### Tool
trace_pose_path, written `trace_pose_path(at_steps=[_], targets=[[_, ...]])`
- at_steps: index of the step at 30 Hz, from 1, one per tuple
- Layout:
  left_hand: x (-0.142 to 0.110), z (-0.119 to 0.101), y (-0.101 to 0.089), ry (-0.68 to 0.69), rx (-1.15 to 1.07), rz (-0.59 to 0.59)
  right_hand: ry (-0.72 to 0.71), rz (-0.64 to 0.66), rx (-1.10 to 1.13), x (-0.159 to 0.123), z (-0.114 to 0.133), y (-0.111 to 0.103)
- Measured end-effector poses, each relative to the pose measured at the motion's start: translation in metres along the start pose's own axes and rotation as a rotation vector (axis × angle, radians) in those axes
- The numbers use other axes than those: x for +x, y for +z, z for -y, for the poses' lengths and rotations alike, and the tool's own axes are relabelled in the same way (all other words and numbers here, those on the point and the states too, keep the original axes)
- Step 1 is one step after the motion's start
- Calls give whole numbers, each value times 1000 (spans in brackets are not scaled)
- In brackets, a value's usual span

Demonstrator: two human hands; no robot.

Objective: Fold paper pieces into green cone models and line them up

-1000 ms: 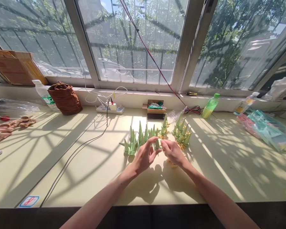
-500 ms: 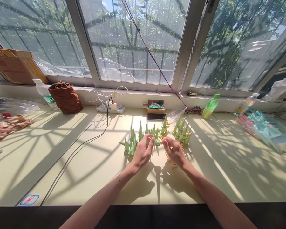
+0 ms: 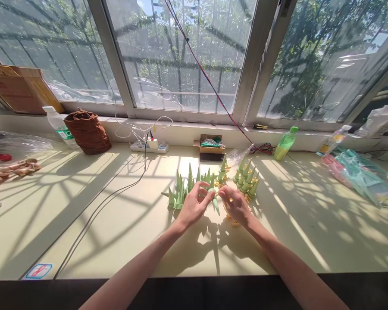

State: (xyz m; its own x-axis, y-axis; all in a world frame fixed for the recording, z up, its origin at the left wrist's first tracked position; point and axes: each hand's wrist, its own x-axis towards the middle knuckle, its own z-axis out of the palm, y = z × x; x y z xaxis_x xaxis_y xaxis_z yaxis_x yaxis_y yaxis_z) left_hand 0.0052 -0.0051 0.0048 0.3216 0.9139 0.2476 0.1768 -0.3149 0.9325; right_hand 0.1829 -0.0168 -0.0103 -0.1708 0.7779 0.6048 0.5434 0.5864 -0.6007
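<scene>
My left hand pinches a pale green plastic cone whose tip points down toward me, leaning slightly right. Close beside its wide end, the thumb and fingers of my right hand are pressed together; whatever sits in them is too small to make out. Behind my left hand stands a cluster of similar green cones, mostly tip up. More upright cones are grouped past my right hand. Small yellow pieces lie partly hidden beneath that hand.
At the back are a small open cardboard box, a power strip and a green bottle. A brown cloth bag stands at left. Cables cross the table's left part. Plastic packets lie at right.
The cone between my hands has tilted, its tip now swung to the lower right. My left thumb has moved right, onto it. My right hand has shifted slightly left toward it.
</scene>
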Motion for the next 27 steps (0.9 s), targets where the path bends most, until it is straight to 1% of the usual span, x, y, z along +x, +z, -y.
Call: trace_pose_path(at_steps=[4, 6, 8, 10, 13, 15, 17, 20, 23, 25, 27], targets=[[-1, 2, -1, 11, 5, 24, 10, 0, -34, -1, -3, 2], [-2, 4, -1, 54, 36, 35, 31, 4, -43, -1, -3, 2], [-2, 8, -1, 146, 115, 19, 76, 17, -34, -1, -2, 2], [-2, 13, 0, 290, 235, -29, 147, 36, 4, -1, 0, 3], [-2, 20, 2, 486, 355, -113, 275, 69, 137, -1, 3, 4], [-1, 22, 3, 562, 393, -134, 341, 82, 250, -1, 3, 6], [-1, 24, 4, 588, 398, -139, 383, 82, 346, -1, 3, 9], [-1, 22, 5, 534, 341, -151, 415, 52, 433, -1, 2, 12], [-2, 15, 5, 381, 224, -143, 402, -25, 431, 0, 0, 11], [-2, 9, 5, 244, 84, -120, 346, -76, 374, 1, 0, 6], [-2, 4, 5, 114, -101, -46, 245, -91, 282, 1, 0, 0]])
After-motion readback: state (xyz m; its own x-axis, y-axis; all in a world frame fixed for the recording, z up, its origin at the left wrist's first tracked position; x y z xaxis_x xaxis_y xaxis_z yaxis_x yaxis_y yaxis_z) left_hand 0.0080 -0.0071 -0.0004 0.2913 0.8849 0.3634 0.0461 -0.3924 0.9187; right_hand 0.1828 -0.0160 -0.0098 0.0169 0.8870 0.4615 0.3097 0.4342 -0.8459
